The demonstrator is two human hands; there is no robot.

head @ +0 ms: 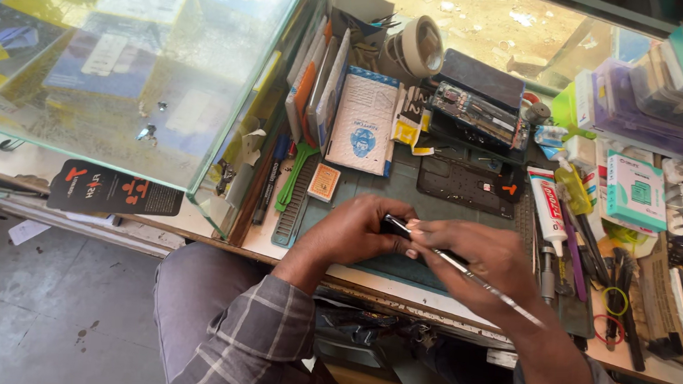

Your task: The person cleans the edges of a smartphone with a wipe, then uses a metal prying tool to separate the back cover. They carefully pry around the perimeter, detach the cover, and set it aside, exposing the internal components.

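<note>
My left hand [355, 230] curls around a small dark object [394, 224], mostly hidden by the fingers, just above the front edge of a grey-green work mat [373, 187]. My right hand [484, 263] meets it from the right and pinches a long thin metal tool [477, 282], whose shaft runs down and to the right over my wrist. The tool's tip rests against the dark object. Both forearms wear plaid sleeves.
A glass display case [130, 72] fills the left. On the bench lie an opened phone [478, 117], a black phone back [462, 187], a tape roll [419, 48], a white padded envelope [364, 123], a glue tube [547, 210], a green brush [296, 174] and several hand tools at right.
</note>
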